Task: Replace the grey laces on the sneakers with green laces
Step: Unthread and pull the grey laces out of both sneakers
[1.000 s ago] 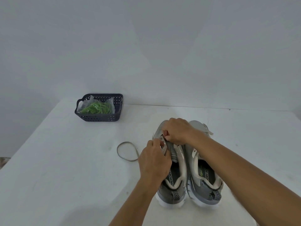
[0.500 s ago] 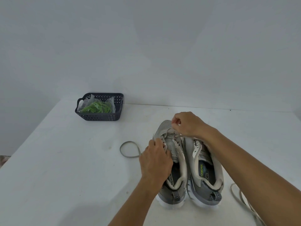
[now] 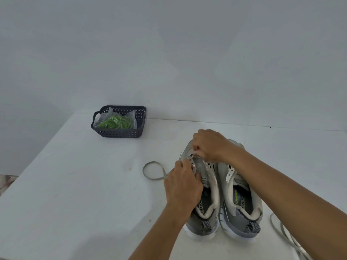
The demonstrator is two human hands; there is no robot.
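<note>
Closely, grey lace pinched between fingers, left sneaker

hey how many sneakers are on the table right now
2. The left sneaker sits under both hands, the left hand and right hand working at its eyelets. The right sneaker stands against it, partly hidden by the right forearm.
</note>
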